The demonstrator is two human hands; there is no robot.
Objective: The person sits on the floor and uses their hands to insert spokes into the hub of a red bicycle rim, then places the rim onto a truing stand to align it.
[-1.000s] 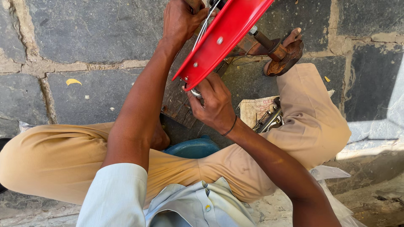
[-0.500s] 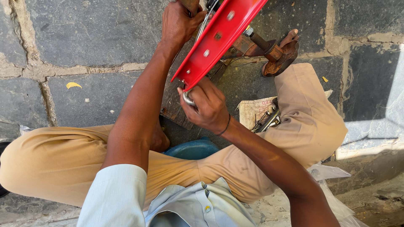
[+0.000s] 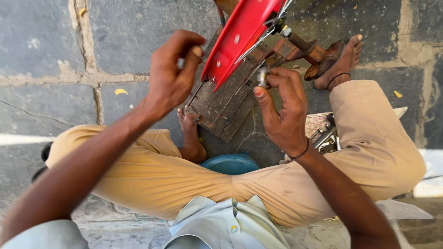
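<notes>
Red metal, a curved strip with small holes point(image 3: 240, 39), now stands between the two hands; half a second ago the left hand point(image 3: 173, 74) held its upper end, but it has come down beside the lower tip with fingers curled, and whether it pinches something I cannot tell. The right hand point(image 3: 281, 108), before pressed under the strip's lower end, has drawn back a little and grips a small silver part point(image 3: 263, 76) in its fingertips, wrist bent upward. Beyond both hands, a worn wooden board point(image 3: 226, 103) lies on the stone floor point(image 3: 46, 46).
</notes>
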